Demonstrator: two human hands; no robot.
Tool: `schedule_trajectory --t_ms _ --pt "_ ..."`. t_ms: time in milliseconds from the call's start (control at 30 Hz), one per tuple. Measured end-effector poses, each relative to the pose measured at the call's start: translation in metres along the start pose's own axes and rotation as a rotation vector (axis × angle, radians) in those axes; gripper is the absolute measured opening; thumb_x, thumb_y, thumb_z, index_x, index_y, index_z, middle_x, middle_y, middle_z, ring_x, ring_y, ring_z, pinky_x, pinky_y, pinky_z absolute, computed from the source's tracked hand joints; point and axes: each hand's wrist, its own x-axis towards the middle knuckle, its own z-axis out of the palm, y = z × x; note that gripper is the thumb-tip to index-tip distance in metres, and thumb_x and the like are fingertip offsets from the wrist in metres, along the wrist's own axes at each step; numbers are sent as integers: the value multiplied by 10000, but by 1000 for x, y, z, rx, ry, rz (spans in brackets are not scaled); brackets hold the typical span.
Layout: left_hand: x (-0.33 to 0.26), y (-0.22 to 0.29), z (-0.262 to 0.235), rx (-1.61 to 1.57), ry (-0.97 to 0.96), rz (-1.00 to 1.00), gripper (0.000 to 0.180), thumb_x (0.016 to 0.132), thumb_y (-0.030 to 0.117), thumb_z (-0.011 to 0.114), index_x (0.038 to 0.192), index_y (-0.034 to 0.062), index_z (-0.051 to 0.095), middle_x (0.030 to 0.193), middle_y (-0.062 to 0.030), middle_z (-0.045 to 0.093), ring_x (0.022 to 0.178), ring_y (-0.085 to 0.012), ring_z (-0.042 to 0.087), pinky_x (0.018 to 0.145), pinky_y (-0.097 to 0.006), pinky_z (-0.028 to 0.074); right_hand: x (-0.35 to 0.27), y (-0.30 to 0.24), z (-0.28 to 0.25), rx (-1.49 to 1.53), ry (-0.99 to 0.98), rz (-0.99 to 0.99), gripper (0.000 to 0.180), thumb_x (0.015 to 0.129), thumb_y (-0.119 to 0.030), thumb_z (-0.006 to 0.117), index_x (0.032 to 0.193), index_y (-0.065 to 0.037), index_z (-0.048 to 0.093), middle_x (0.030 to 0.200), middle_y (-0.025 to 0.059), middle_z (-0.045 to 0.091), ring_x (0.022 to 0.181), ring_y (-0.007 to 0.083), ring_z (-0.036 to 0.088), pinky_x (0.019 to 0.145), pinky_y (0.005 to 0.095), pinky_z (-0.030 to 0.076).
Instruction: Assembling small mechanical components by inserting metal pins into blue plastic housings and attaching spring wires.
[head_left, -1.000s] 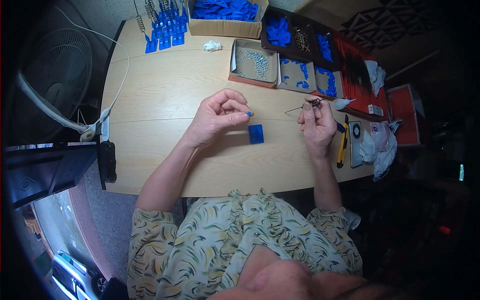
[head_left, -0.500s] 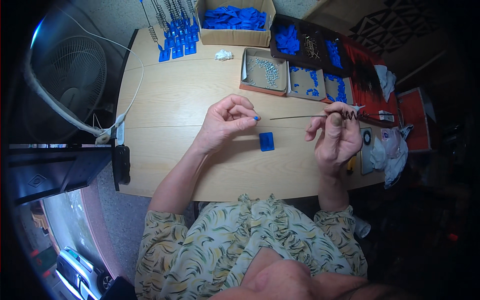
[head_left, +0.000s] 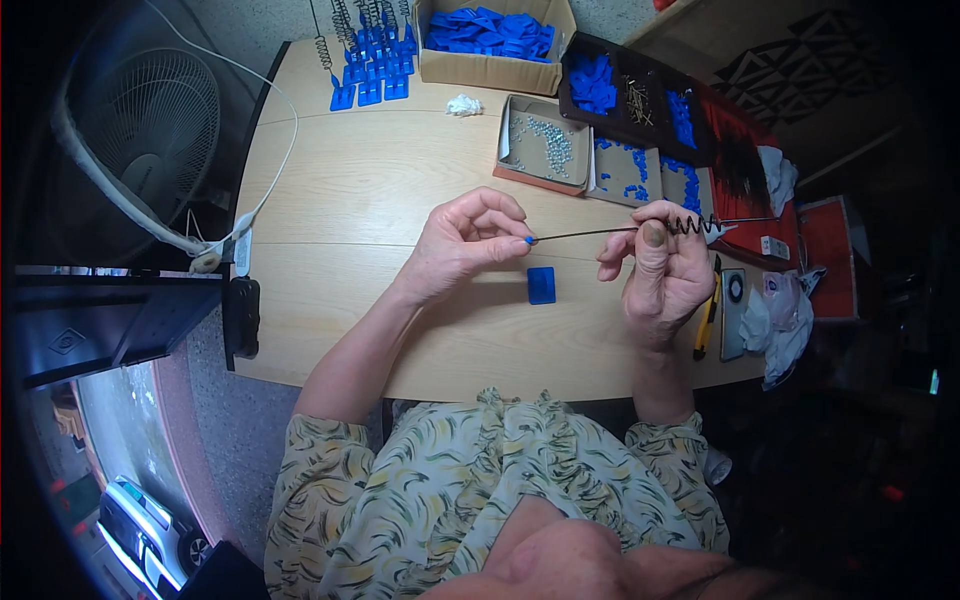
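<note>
here the thin wire rod [head_left: 590,232] lies almost level across mid-frame. the left hand [head_left: 465,245] pinches a tiny blue cap [head_left: 528,240] at its left tip, and the right hand [head_left: 660,270] pinches it beside the coiled spring [head_left: 695,224]. a blue square piece [head_left: 541,285] lies just below.

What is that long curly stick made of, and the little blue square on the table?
The rod looks like thin dark metal wire: it is straight and slender, with a springy coil near the right hand. The blue square piece seems to be plastic, going by its even bright colour and smooth flat face. The table looks like pale wood, with visible grain.
</note>
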Motion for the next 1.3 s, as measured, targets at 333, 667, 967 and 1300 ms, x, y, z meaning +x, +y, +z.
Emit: schedule_trajectory --t_ms 333,667,967,1300 --pt "0 -1 1 -20 -26 -3 239 868 20 744 1073 42 623 951 -27 703 903 -76 655 839 -241 538 0 2 -3 -49 -27 2 164 1027 -133 549 1062 27 554 706 84 628 592 102 623 498 191 479" --pt "1 -1 0 11 -26 -13 253 865 19 747 1085 37 623 949 -31 709 900 -80 658 832 -242 543 0 0 -1 -91 -24 1 157 1017 -122 568 1060 29 559 708 68 636 590 94 621 508 193 489" --pt "2 -1 2 8 -30 -35 255 864 23 751 1085 32 625 939 -35 712 888 -85 661 818 -242 543 0 0 -1 -141 -89 -89 150 989 -86 608 1055 41 564 734 66 646 633 92 630 529 207 497" --pt "1 -1 2 32 -21 -30 248 865 28 753 1077 22 625 917 -40 721 880 -85 666 815 -241 544 1 0 -1 -206 -176 -115 137 964 -58 642 1041 44 592 730 56 646 649 88 627 591 220 504"
